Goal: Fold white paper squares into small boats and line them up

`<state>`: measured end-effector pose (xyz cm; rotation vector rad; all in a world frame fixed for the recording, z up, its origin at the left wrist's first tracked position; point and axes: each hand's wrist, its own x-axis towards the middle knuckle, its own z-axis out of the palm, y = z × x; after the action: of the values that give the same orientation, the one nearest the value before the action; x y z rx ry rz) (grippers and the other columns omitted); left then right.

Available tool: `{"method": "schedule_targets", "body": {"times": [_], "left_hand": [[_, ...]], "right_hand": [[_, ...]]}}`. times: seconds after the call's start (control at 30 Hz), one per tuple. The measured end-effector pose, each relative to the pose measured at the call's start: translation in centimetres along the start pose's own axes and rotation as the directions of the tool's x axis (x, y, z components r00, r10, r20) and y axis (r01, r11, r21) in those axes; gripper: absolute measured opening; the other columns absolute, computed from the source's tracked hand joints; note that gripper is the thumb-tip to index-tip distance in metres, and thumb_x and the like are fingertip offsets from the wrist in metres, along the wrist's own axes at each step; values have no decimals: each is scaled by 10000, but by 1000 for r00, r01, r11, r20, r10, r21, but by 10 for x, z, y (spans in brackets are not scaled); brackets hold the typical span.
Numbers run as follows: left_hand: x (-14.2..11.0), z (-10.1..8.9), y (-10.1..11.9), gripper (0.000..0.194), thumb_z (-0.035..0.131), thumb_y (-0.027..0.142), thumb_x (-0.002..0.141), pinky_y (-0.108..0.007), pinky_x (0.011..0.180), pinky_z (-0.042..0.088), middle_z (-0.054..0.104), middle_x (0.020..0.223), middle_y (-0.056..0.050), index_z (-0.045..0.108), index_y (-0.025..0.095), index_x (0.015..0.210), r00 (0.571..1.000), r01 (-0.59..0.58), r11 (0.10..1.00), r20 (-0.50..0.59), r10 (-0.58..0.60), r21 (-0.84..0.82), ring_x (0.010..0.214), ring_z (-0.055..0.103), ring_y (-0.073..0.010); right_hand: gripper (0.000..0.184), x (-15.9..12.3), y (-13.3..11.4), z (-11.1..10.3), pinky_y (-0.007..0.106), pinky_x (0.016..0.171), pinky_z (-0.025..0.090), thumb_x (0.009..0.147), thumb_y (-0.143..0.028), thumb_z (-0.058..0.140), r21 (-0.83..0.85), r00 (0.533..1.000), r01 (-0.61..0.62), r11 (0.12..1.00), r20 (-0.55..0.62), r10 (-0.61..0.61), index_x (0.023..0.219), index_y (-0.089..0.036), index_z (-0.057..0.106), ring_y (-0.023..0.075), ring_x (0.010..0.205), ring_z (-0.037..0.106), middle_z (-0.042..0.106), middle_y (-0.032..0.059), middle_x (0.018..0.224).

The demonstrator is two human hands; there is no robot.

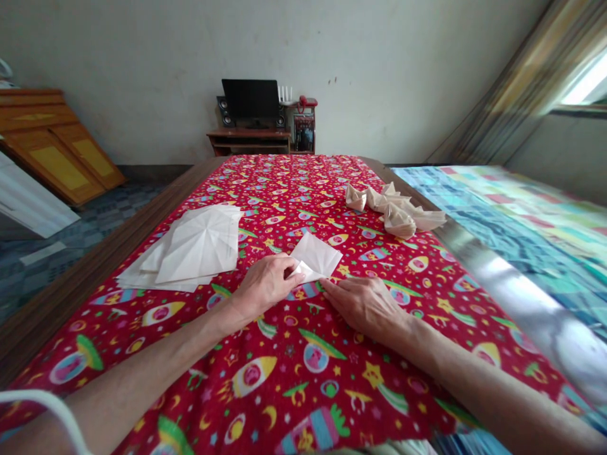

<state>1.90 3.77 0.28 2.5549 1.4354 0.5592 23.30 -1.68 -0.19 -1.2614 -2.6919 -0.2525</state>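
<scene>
A pale wall (156, 76) closed off the far side. On the right lay a bed cover (516, 202) in blue, green and patchwork colors. A wooden table (118, 246) filled the middle, spread with a red cloth (294, 328) printed with rockets, stars and saucers. Far left stood an orange-brown cabinet (61, 151) with yellow door panels; beyond the table's far end, a small desk (251, 136) bore a dark monitor (251, 101).

On the cloth's left side, a stack of creased white paper (203, 240) lay fanned out. At the far right, a cluster of folded paper pieces (398, 212) sat near the edge. The left hand (265, 281), reaching in from the near left, pinched the sheet narrowly between thumb and fingers. The right hand (363, 303) touched the sheet's near right edge with its fingertips; whether it gripped, I could not tell. The small white sheet (315, 253) lay between the stack and the cluster, its near left part folded over.
</scene>
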Motion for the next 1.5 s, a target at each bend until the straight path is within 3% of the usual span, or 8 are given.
{"method": "schedule_targets", "body": {"times": [0.47, 0.97, 1.5], "left_hand": [[-3, 3, -2, 234, 561, 311, 830, -234, 581, 302, 483, 646, 27, 523, 173, 645, 1000, -3, 998, -24, 2, -63, 597, 456, -107], [-3, 4, -5, 240, 589, 307, 811, -221, 564, 287, 451, 620, 38, 519, 170, 627, 1000, 2, 993, -26, -5, -118, 561, 417, -95], [-1, -1, -1, 255, 571, 294, 812, -228, 555, 290, 473, 615, 30, 507, 172, 597, 1000, 5, 994, -10, -6, -113, 560, 427, -101]], "right_hand": [[351, -4, -7, -8, 294, 492, 218, 955, -171, 366, -133, 996, 60, 989, 79, -50, 1289, -112, 458, 144, 640, 539, 615, 39, 757], [384, -5, -7, -4, 289, 489, 211, 960, -174, 362, -134, 996, 39, 990, 81, -28, 1334, -97, 407, 144, 663, 545, 624, 51, 779], [275, 0, -9, -13, 282, 469, 209, 966, -201, 341, 3, 993, -44, 999, 109, 44, 1170, -145, 517, 135, 652, 571, 646, 42, 784]]}}
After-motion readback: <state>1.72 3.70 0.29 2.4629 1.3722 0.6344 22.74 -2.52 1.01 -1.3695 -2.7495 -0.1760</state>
